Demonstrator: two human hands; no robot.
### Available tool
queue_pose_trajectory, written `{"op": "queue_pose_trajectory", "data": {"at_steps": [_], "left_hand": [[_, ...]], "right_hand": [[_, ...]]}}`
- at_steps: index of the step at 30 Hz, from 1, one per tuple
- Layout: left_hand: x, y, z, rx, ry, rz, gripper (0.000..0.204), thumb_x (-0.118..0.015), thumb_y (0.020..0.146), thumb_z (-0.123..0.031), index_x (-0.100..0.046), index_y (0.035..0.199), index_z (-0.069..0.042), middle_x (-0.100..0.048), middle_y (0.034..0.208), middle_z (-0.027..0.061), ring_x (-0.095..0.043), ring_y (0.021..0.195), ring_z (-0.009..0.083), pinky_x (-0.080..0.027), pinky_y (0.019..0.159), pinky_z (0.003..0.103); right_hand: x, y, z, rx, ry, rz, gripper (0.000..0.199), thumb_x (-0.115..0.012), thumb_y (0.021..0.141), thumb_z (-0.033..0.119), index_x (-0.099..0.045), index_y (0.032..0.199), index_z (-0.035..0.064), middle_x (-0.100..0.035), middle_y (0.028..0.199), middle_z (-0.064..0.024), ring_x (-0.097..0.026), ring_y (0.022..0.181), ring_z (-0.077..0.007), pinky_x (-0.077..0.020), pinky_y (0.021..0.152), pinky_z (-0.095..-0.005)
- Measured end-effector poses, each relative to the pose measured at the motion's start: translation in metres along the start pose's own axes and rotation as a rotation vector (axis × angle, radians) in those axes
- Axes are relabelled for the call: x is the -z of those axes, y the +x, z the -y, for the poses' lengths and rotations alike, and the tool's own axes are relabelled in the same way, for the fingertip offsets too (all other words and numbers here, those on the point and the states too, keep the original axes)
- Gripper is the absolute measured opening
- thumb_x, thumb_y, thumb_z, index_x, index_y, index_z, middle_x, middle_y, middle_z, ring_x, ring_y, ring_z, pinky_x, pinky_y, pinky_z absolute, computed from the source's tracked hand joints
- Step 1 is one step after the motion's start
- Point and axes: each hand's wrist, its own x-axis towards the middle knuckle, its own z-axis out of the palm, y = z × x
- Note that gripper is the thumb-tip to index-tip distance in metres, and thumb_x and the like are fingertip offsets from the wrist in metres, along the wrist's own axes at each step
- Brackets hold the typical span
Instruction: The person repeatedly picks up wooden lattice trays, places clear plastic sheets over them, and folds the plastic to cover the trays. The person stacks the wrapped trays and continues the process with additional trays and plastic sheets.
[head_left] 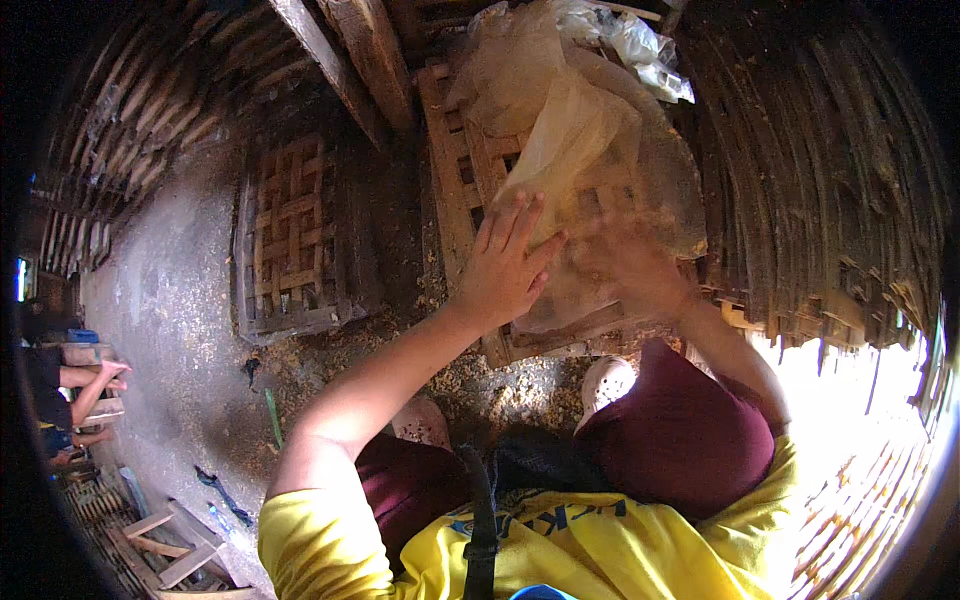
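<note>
A thin, cloudy plastic sheet (pixel 585 130) lies crumpled over a woven bamboo tray (pixel 462 185) in front of me. My left hand (pixel 508 258) rests at the sheet's left edge, fingers stretched out and apart, with nothing gripped. Over the sheet's near right part is my right hand (pixel 640 262). Motion smears its fingers, so whether it pinches the plastic does not show. Through the sheet the woven slats show faintly.
Another woven bamboo tray (pixel 292 235) lies on the floor to the left. Wooden posts (pixel 365 60) stand beyond. A slatted bamboo wall (pixel 820 180) bounds the right. Pale crumbs (pixel 400 355) litter the ground. At far left are another person's hands (pixel 115 375) and a wooden frame (pixel 175 545).
</note>
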Motion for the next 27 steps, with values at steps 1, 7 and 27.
{"op": "queue_pose_trajectory", "data": {"at_steps": [1,7,27], "left_hand": [[-0.001,0.001,0.002,0.027,0.051,0.024,0.068,-0.065,0.075,-0.031,-0.038,0.135,-0.017,-0.019,0.144,0.0195,-0.018,0.134,0.0374,-0.021,0.105,0.054],[-0.041,-0.025,0.003,0.247,-0.033,0.352,0.090,-0.066,0.073,-0.047,-0.018,0.144,-0.019,-0.003,0.148,0.0197,0.000,0.136,0.0414,-0.003,0.107,0.058],[-0.039,-0.012,0.000,0.279,-0.054,0.460,0.092,-0.064,0.074,-0.049,-0.013,0.144,-0.016,0.003,0.148,0.0207,0.007,0.136,0.0421,-0.002,0.105,0.061]], "right_hand": [[-0.023,0.000,0.012,0.119,-0.094,0.024,0.064,-0.061,0.079,0.035,-0.036,0.136,0.0184,-0.030,0.142,-0.0078,-0.028,0.130,-0.0299,-0.0202,0.108,-0.0484],[-0.051,-0.026,0.035,-0.005,0.022,0.201,0.070,-0.054,0.081,0.046,-0.027,0.140,0.0216,-0.025,0.146,-0.0067,-0.016,0.137,-0.0274,-0.0104,0.108,-0.0550],[-0.058,-0.058,-0.005,-0.729,-0.117,-0.527,0.065,-0.052,0.084,0.035,-0.030,0.138,0.0062,-0.021,0.145,-0.0188,-0.014,0.136,-0.0357,-0.0075,0.109,-0.0530]]}}
